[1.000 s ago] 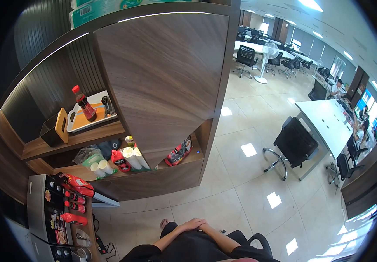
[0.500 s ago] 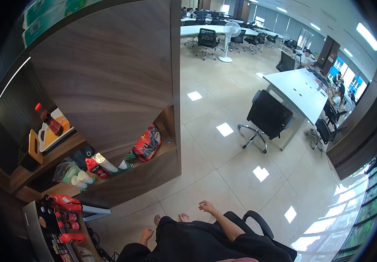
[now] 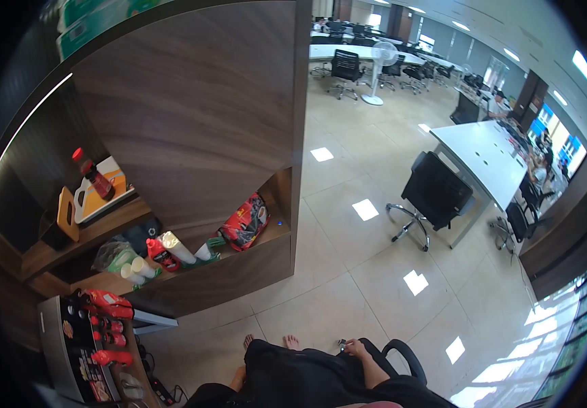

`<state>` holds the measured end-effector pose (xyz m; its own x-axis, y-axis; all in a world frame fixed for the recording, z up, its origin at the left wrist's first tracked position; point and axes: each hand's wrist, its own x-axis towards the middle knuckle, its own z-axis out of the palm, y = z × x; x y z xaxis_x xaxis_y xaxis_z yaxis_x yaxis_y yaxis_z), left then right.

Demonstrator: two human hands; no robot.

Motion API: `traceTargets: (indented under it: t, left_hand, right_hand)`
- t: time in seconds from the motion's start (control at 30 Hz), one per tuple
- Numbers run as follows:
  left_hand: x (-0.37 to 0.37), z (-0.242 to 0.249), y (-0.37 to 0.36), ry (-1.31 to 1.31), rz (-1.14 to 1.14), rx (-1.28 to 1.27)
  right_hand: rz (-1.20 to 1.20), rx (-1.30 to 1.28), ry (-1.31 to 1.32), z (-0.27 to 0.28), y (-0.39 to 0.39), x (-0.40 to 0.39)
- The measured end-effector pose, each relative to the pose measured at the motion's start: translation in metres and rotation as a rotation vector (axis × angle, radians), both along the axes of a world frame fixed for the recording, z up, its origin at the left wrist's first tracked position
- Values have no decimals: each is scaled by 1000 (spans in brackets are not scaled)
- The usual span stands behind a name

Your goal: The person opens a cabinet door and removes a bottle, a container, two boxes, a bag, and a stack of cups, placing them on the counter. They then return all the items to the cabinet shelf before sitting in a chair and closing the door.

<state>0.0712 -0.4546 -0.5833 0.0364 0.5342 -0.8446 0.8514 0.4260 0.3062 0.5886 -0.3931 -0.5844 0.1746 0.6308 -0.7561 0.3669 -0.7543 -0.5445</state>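
Note:
My right hand (image 3: pixel 356 349) is beside my right thigh, at the edge of the black chair (image 3: pixel 402 360) I sit on. Its fingers are curled, and a small shiny metallic piece (image 3: pixel 341 345) shows at the fingertips. I cannot make out what it is. My left hand (image 3: pixel 238 378) is low by my left thigh, partly covered by my dark clothing, with its fingers hidden. My bare feet (image 3: pixel 291 341) rest on the tiled floor.
A wooden cabinet (image 3: pixel 191 102) at left holds a sauce bottle (image 3: pixel 96 178), cutting boards (image 3: pixel 96 194), paper cups (image 3: pixel 137 270) and a red bag (image 3: pixel 246 221). Red bottles (image 3: pixel 111 357) stand lower left. An office chair (image 3: pixel 439 190) is by a white table (image 3: pixel 480 156); people sit beyond.
My right hand has drawn back toward the chair's side and its fingers have curled; the shiny piece now shows there. My left hand has lowered. The view has shifted slightly left.

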Motion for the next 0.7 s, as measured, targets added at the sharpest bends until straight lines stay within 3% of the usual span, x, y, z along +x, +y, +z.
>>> traceTargets:
  t: [0.1,0.17,0.27,0.37,0.47,0.6,0.7]
  left_hand:
    - [-8,-27,9,32,-102,108]
    - [-12,-39,10,59,-21,166]
    - [-3,-17,24,-27,636,268]
    - [9,-38,33,146,729,486]
    - [12,-39,38,-33,415,466]
    - [21,-33,45,27,417,496]
    - [18,-22,33,24,487,480]
  right_hand:
    - [97,-189,154,-18,0,2]
    - [132,-253,194,-31,3,6]
    - [140,-115,137,-24,22,-4]
    - [22,123,187,10,27,-33]
    - [100,116,392,7,35,-39]
    - [362,15,186,-22,38,-22]
    - [245,6,96,-29,25,-18]
